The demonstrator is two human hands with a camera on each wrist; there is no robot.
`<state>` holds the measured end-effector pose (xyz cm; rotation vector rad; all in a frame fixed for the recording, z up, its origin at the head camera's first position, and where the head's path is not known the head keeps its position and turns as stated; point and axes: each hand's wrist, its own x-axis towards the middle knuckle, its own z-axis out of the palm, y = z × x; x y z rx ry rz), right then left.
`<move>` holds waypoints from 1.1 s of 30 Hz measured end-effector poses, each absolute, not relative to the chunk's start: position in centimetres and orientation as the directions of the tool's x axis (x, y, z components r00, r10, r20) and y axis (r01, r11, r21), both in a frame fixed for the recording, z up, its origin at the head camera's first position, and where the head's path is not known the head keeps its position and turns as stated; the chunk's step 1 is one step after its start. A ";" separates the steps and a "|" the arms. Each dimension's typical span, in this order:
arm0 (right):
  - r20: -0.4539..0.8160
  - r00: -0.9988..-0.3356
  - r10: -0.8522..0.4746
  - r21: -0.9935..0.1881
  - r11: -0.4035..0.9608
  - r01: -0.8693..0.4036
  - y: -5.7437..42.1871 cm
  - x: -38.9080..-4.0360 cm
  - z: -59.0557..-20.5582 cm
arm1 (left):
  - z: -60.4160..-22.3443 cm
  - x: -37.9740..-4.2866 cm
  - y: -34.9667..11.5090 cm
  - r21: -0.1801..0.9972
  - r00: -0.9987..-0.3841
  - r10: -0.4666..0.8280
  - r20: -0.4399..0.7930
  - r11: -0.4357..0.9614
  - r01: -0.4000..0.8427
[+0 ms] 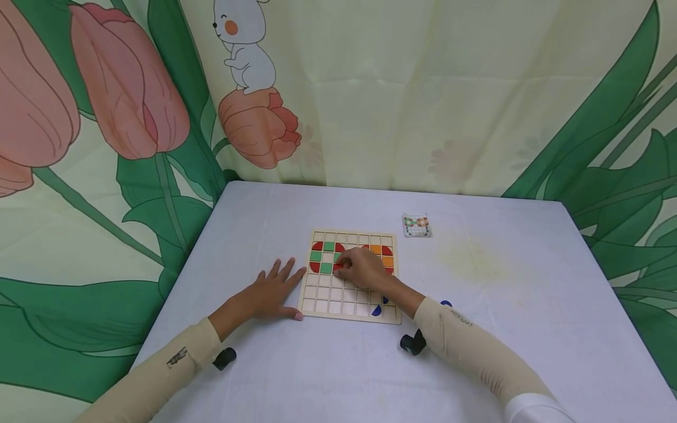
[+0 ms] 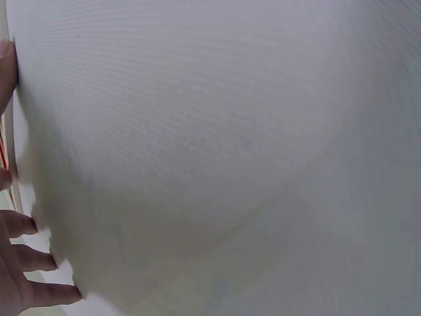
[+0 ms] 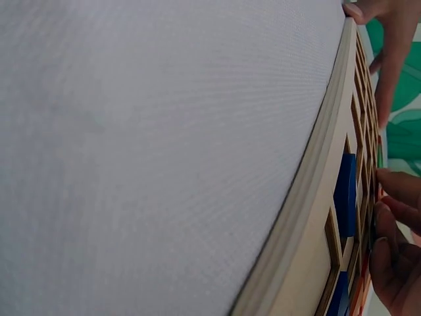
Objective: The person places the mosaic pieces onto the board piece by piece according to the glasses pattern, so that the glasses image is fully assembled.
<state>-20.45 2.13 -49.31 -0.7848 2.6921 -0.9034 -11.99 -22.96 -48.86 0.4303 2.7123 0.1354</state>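
Observation:
A square wooden grid board [image 1: 349, 319] lies on the table. My left hand [image 1: 272, 291] rests with fingers spread at its left edge, fingertips and thumb right at the frame; in the left wrist view its fingers [image 2: 39, 259] show at the far left. My right hand [image 1: 364, 269] reaches over the middle of the board, thumb and index finger pinching a small red piece close over the cells. Red and green pieces [image 1: 329, 246] form a ring at the board's left; red and orange pieces [image 1: 387, 261] show at its right, partly hidden by the right hand.
A blue piece [image 1: 376, 310] sits at the board's near right, and another blue piece [image 1: 446, 303] lies on the table beside the right sleeve. Behind the board is a small pattern card [image 1: 416, 225]. Printed curtains [image 1: 381, 100] hang around the white table [image 1: 502, 352].

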 end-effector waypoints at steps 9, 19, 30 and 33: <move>0.000 -0.829 -0.559 -0.594 0.667 -0.450 2.2 -20.5 -49.2 | -49.2 -12.1 -23.1 0.137 -0.874 0.310 -0.375 0.951 0.278; -0.046 -0.775 -0.630 -0.721 0.558 -0.411 6.7 -21.6 -48.1 | -49.4 -12.1 -23.2 0.139 -0.876 0.312 -0.368 0.950 0.280; -0.159 -0.841 -0.516 -0.689 0.669 -0.280 15.6 -21.0 -47.9 | -49.2 -12.2 -23.1 0.138 -0.875 0.333 -0.350 0.943 0.303; -0.188 -0.844 -0.502 -0.673 0.692 -0.261 17.9 -20.4 -48.0 | -49.2 -12.2 -23.1 0.138 -0.876 0.336 -0.345 0.942 0.307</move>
